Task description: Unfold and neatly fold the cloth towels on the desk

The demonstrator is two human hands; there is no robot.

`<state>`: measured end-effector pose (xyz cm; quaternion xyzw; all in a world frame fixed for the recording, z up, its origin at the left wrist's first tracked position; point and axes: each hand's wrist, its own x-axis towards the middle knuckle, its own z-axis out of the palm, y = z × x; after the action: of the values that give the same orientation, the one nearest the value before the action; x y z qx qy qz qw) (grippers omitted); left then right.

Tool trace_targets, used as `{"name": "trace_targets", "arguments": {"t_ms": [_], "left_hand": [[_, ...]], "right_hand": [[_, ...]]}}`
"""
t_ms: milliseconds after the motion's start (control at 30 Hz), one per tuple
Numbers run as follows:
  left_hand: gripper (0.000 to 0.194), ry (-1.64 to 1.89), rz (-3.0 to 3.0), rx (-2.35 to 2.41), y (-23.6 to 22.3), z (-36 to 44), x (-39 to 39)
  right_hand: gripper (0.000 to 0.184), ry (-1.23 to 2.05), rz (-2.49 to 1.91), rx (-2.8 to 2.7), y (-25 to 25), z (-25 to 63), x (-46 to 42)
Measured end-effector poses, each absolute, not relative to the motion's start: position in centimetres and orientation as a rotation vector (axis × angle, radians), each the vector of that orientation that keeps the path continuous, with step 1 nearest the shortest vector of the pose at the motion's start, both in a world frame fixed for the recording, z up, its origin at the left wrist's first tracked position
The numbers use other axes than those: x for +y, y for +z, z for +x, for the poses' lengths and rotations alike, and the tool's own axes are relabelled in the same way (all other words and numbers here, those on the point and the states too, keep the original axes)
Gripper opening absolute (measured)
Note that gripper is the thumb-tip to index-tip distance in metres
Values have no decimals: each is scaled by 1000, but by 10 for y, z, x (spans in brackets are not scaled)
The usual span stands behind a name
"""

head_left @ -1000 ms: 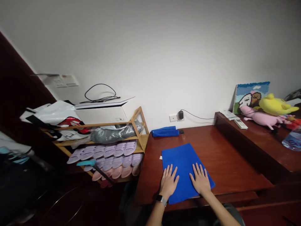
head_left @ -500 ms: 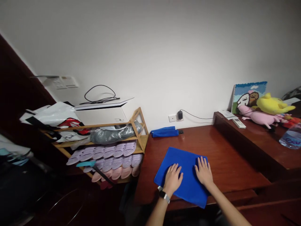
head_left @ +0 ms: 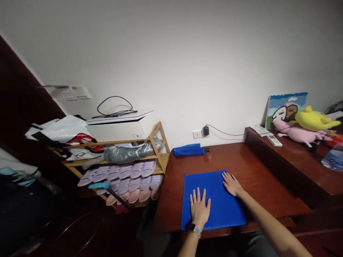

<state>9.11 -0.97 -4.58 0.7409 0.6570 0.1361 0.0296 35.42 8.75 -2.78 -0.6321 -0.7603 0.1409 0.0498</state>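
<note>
Squared up since the earlier frame, our flat, square blue cloth (head_left: 217, 205) now lies straight on the glossy reddish-brown wooden desk (head_left: 268, 178), near its front edge, and our hands have spread apart across it.

Far left, a white plastic bag with a red print (head_left: 59, 129) sits beside a white box (head_left: 115, 132) topped by a coiled black cable (head_left: 114, 107). Both rest at a slatted bamboo shoe rack (head_left: 160, 150), which holds a grey bundle (head_left: 128, 154) and rows of lilac slippers (head_left: 128, 178), with pink slippers (head_left: 134, 196) below. A teal-headed tool with a black handle (head_left: 99, 185) leans across the rack's front.

On the desk, our watch-wearing left hand (head_left: 199, 208) lies open and palm down on the cloth, fingers spread, gripping nothing. Our right hand (head_left: 232, 184) is also open and unclenched, flat at the cloth's far right corner.

Beyond them, a folded blue towel (head_left: 188, 151) lies against the wall, under a black charger (head_left: 205, 131) in a socket. Farther right, on a raised wooden ledge (head_left: 257, 137), we see a white remote (head_left: 274, 141), a pink plush pig (head_left: 297, 134), a yellow plush toy (head_left: 313, 120), a woollen picture panel (head_left: 286, 110) and a clear water bottle (head_left: 332, 160).
</note>
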Motion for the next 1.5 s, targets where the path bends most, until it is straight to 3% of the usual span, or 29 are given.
{"name": "trace_targets", "arguments": {"t_ms": [433,633,800,1167,1500], "left_hand": [[62,395,2281,2041,-29,96,10],[55,506,2527,1631,-5,158,72],[55,394,2498,1591,-15,191,104],[65,160,2250,2195,-27,20,118],[68,245,2225,2226,-38,16,123]], "right_hand": [[74,319,-2059,-2106,-49,341,107],[72,315,-2068,-2112,-48,343,107],[71,305,-2073,-2139,-53,346,109],[73,252,-2102,-2120,-64,347,111],[74,266,-2104,-2184,-59,348,119]]}}
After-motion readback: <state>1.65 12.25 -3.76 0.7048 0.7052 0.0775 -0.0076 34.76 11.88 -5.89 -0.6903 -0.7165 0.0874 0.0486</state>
